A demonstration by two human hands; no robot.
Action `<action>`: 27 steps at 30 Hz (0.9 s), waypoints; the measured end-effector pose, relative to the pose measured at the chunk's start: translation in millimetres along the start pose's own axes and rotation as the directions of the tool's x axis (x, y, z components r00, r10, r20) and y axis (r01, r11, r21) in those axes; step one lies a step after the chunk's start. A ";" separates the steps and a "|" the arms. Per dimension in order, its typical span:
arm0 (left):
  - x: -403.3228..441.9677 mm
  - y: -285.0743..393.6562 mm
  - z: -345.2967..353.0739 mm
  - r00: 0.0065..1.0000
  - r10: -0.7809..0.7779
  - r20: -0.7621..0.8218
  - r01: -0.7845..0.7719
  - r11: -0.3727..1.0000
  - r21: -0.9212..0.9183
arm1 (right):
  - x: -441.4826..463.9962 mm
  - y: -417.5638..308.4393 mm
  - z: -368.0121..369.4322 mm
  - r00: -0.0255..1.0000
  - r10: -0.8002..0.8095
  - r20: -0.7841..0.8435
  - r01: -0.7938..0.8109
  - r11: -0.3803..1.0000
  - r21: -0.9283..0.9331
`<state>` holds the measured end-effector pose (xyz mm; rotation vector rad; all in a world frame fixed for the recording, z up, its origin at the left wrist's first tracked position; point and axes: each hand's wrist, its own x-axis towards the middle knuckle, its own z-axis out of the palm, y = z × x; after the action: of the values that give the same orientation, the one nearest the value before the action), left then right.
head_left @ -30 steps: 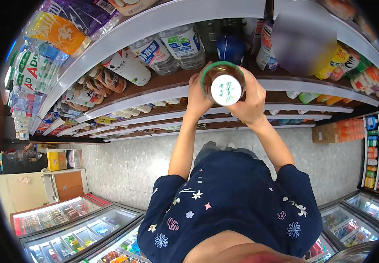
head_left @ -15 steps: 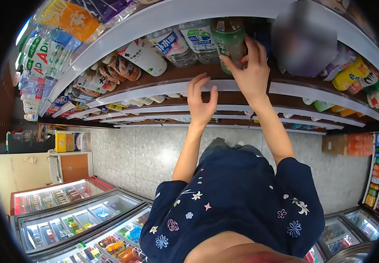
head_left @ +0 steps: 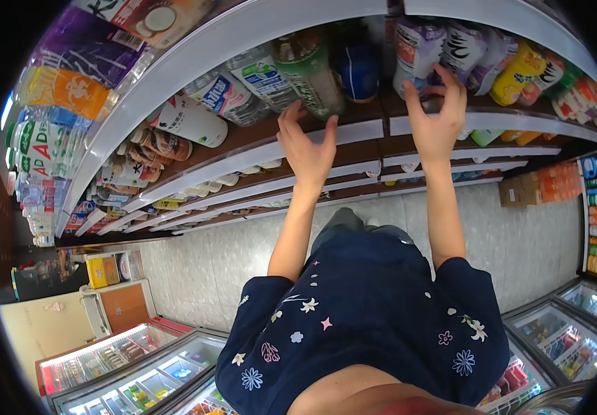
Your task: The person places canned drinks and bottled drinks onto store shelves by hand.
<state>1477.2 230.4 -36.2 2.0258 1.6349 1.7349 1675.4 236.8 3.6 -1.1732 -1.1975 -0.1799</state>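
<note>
On the shelf, a green-labelled bottle point(head_left: 310, 76) stands with a dark blue container point(head_left: 357, 72) to its right. My left hand point(head_left: 309, 151) is just below and in front of the green-labelled bottle, fingers apart, holding nothing. Further right, my right hand point(head_left: 438, 124) reaches to the base of a white and purple bottle point(head_left: 419, 48). Its thumb and fingers are spread around the bottle's lower end; whether they touch it is unclear. Clear water bottles point(head_left: 264, 76) stand left of the green-labelled one.
A yellow bottle point(head_left: 519, 72) and other drinks line the shelf to the right. A white bottle point(head_left: 189, 121) is on the left. Lower shelf edges point(head_left: 353, 131) jut out below my hands. Chest freezers point(head_left: 132, 377) and a cardboard box point(head_left: 519, 190) stand around the floor.
My right hand has left the green-labelled bottle and moved right to the white and purple bottle. My left hand now appears closer to the green-labelled bottle. The view has turned.
</note>
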 end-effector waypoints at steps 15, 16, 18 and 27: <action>15.6 -0.3 19.7 0.998 0.069 -0.009 -0.070 0.997 -0.027 | -4.5 8.1 -11.0 0.980 -0.008 0.200 -0.007 0.997 0.074; 14.2 -1.3 18.8 0.998 0.056 0.013 -0.055 0.997 -0.047 | -3.9 7.9 -12.8 0.976 -0.031 0.214 0.013 0.996 0.087; 13.1 -2.8 15.2 0.998 0.038 0.056 -0.033 0.996 -0.081 | -2.7 6.5 -13.9 0.969 -0.076 0.235 0.049 0.992 0.118; 1.5 33.9 7.6 0.964 0.246 0.104 -0.218 0.950 -0.225 | -8.3 6.1 -8.0 0.983 -0.138 0.120 0.109 0.969 0.221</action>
<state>1505.1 220.4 -18.2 2.2466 1.1587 1.7121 1680.9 229.6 -5.8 -0.9350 -1.3748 -0.0637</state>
